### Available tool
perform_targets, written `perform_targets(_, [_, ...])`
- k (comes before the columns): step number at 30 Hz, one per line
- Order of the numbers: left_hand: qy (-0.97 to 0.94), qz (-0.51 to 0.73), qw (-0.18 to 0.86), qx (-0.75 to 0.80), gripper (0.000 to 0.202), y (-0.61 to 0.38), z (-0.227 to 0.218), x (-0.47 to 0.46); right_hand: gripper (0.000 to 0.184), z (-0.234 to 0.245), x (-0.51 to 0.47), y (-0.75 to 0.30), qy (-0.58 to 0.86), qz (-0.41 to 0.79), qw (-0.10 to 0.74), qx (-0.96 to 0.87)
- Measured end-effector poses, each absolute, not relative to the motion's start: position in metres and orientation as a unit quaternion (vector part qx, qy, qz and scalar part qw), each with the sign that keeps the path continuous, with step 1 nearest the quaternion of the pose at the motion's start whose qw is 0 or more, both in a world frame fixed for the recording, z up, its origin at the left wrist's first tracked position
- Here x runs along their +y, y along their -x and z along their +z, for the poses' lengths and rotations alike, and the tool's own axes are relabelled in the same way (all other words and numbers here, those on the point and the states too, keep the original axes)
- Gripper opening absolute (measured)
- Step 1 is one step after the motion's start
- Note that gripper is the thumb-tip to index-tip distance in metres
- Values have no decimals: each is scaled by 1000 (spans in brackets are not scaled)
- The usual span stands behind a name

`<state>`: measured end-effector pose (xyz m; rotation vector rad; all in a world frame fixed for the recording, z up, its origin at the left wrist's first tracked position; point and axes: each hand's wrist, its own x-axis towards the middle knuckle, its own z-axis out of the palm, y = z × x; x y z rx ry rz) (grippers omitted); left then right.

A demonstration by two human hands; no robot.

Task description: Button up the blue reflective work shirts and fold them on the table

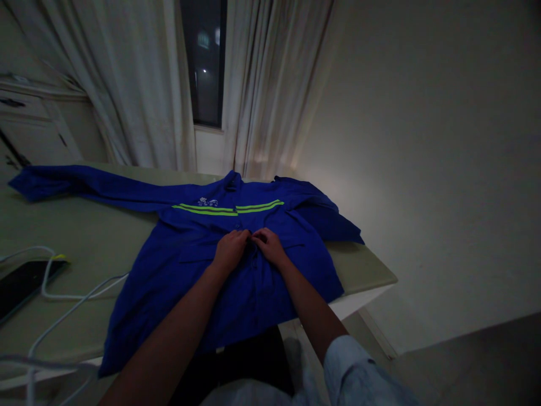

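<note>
A blue work jacket (181, 265) with two bright green chest stripes (226, 209) lies flat, front up, on a pale table (97, 237). Its left sleeve stretches far out to the left; the right sleeve is bunched at the table's right edge. My left hand (230, 250) and my right hand (269, 246) meet at the jacket's centre front, just below the stripes. Both have their fingers curled and pinched on the fabric of the button placket. What lies between the fingertips is too dark to make out.
A dark phone (23, 285) lies at the table's left edge with white cables (70, 307) looping beside it. Pale curtains (139, 84) and a dark window (206, 62) stand behind the table. A bare wall is to the right, floor below.
</note>
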<state>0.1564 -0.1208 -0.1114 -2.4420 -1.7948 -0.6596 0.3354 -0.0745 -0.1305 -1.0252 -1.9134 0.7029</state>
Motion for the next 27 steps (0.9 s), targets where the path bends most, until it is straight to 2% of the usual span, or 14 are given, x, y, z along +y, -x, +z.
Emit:
perform_targets(15, [776, -195, 60, -597, 24, -158, -106, -126, 11, -130, -75, -337, 406, 262, 430, -763])
perform_targets(27, [813, -200, 55, -545, 33, -156, -109, -123, 17, -132, -73, -336, 410, 291, 422, -755])
